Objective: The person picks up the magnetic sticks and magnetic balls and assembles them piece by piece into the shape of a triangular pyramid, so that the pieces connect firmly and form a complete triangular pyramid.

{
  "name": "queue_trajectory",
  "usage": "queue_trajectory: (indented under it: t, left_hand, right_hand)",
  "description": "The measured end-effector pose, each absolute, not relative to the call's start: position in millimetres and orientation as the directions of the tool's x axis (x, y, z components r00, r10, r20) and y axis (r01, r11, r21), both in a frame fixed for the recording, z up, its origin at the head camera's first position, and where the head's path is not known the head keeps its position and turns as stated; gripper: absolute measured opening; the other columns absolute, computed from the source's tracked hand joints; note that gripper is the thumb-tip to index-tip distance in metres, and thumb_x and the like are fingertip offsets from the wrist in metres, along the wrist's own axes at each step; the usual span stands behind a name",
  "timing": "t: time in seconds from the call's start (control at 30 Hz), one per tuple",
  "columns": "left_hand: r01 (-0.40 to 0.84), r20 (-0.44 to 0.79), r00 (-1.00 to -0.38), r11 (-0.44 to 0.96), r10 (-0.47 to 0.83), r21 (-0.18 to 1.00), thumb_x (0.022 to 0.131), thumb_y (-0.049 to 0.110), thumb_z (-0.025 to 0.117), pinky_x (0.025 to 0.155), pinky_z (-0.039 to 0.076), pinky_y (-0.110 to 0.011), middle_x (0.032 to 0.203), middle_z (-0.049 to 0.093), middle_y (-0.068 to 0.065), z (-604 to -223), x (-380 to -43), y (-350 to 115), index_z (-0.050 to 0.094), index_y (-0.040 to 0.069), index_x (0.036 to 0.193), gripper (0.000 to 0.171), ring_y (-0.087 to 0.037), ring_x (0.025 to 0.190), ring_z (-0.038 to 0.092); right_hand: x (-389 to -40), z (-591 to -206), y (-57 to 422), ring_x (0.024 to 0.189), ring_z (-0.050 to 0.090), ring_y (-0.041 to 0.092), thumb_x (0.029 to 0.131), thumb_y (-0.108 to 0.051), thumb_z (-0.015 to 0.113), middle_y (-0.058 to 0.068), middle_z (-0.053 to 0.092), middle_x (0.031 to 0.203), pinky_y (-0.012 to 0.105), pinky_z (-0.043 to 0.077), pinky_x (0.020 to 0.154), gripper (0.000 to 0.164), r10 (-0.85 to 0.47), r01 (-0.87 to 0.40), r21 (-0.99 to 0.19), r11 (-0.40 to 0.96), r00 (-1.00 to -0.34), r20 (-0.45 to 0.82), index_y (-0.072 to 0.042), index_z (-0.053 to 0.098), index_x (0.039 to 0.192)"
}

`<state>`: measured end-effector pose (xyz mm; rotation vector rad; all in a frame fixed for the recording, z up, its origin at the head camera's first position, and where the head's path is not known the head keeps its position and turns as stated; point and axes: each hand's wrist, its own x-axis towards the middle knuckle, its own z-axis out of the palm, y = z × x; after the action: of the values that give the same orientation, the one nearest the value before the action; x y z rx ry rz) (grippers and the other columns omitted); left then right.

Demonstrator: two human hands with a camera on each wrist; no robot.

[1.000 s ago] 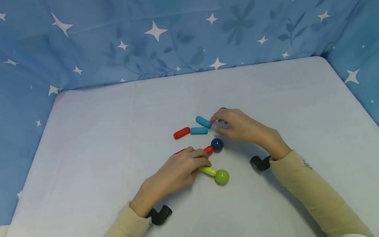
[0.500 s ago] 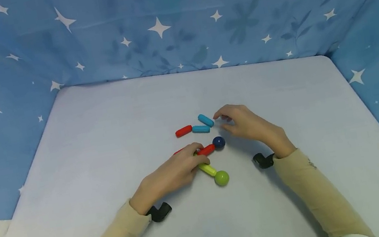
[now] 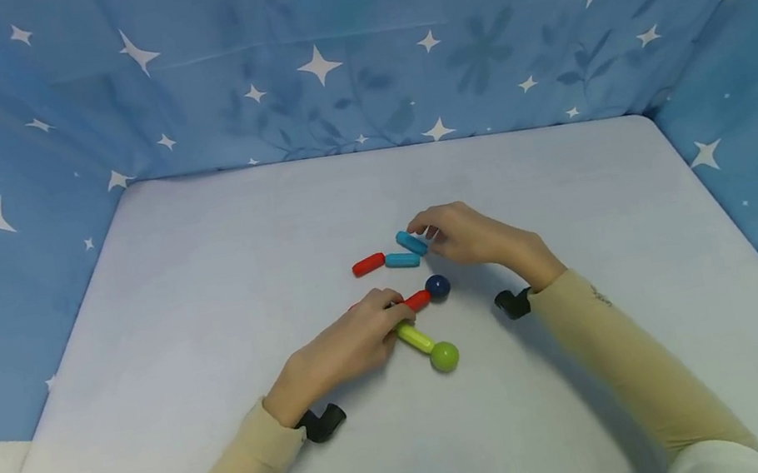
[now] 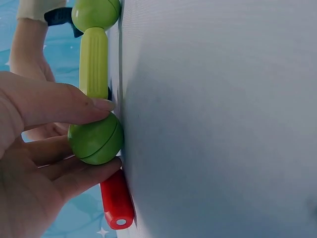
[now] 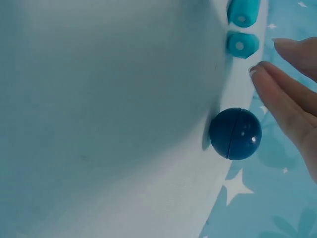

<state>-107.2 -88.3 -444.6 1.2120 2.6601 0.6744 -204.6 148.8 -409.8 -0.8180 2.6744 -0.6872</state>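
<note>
My left hand [image 3: 355, 342] pinches a green ball [image 4: 96, 141] between thumb and fingers, just above the white table. A lime rod [image 4: 94, 62] runs from it to a second green ball [image 3: 444, 357]. Under the fingers, a red rod [image 4: 117, 201] shows in the left wrist view. Another red rod [image 3: 417, 301] meets a dark blue ball [image 3: 438, 287]. My right hand [image 3: 473, 232] holds nothing; its bent fingertips hover at the near end of a light blue rod [image 3: 412, 242]. Another dark blue ball [image 5: 235, 134] sits beside these fingers, hidden by the hand in the head view.
A second light blue rod [image 3: 402, 260] lies end to end with a red rod [image 3: 369, 264] just left of the right hand. Black wrist cameras [image 3: 324, 424] hang under both sleeves. A blue starry curtain [image 3: 346, 48] borders the table [image 3: 234, 236] at its back and sides.
My right hand drew slightly right, then came back left over the end of the light blue rod. My left hand keeps its grip on the green ball with little movement.
</note>
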Motion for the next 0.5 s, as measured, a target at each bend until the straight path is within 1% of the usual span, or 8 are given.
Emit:
queue_trajectory:
  t: [0.13,0.27,0.4,0.5]
  left_hand:
    - [0.673,0.039,-0.664,0.574,0.746,0.467,0.096,-0.001,0.067,0.096,0.057,-0.031,0.12,0.063,-0.009,-445,-109,-91,0.072,0.008,0.119,0.025,-0.021,0.109,0.059]
    - [0.679,0.035,-0.654,0.565,0.756,0.469,0.095,-0.002,0.067,0.096,0.056,-0.031,0.119,0.064,-0.008,-445,-111,-91,0.073,0.009,0.117,0.025,-0.021,0.109,0.059]
    - [0.677,0.026,-0.65,0.564,0.759,0.473,0.095,-0.002,0.067,0.096,0.056,-0.03,0.119,0.064,-0.008,-445,-112,-92,0.073,0.009,0.117,0.025,-0.02,0.108,0.059]
    - [0.666,0.007,-0.651,0.567,0.759,0.485,0.096,-0.002,0.066,0.096,0.056,-0.03,0.12,0.064,-0.008,-444,-112,-93,0.073,0.008,0.119,0.027,-0.02,0.109,0.059]
  right_hand:
    - [-218,-407,139,0.113,0.067,0.033,0.091,0.009,0.06,0.018,0.068,0.128,0.045,0.058,0.097,0.043,-0.602,-0.462,-0.494,0.736,-0.78,-0.168,0.002,0.064,0.134]
    - [-225,-405,133,0.117,0.065,0.034,0.089,0.009,0.061,0.02,0.064,0.133,0.046,0.056,0.1,0.052,-0.612,-0.452,-0.482,0.75,-0.751,-0.248,0.0,0.059,0.139]
    - [-231,-408,131,0.12,0.063,0.034,0.088,0.006,0.065,0.02,0.062,0.135,0.047,0.054,0.102,0.057,-0.606,-0.433,-0.476,0.765,-0.735,-0.306,-0.002,0.055,0.144]
    - [-235,-412,131,0.12,0.063,0.033,0.089,0.003,0.069,0.018,0.062,0.134,0.046,0.055,0.1,0.056,-0.593,-0.415,-0.477,0.775,-0.738,-0.322,-0.005,0.056,0.144]
